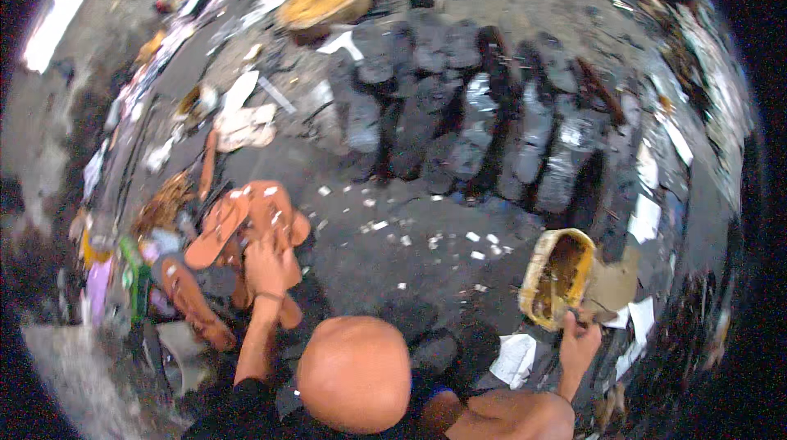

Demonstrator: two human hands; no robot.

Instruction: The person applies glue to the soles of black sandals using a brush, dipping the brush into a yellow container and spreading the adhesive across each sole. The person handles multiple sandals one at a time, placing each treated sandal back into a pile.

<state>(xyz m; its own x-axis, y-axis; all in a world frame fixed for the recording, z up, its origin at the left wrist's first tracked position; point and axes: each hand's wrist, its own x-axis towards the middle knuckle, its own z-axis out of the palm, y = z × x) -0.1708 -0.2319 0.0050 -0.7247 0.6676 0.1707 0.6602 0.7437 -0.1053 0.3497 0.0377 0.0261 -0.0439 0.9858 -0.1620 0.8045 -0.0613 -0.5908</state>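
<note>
My left hand [267, 269] reaches into a pile of orange-brown shoe soles [264, 204] at the left. Its fingers appear closed on one sole, partly hidden under the hand; small white bits lie on the pile. Another brown sole [193, 301] lies just left of my wrist. At the right, my right hand [580, 342] is pinched at the near rim of an oval, yellow-crusted container [533, 280] with a brown inside. Whatever its fingers hold is too blurred to make out.
Several rows of dark, partly shiny shoe-shaped pieces [430, 112] stand ahead. Small white scraps [406, 240] dot the dark ground. A round yellow-topped block [324, 2] sits far off. My bare knee [354, 374] is near; brown cardboard [615, 284] lies beside the container.
</note>
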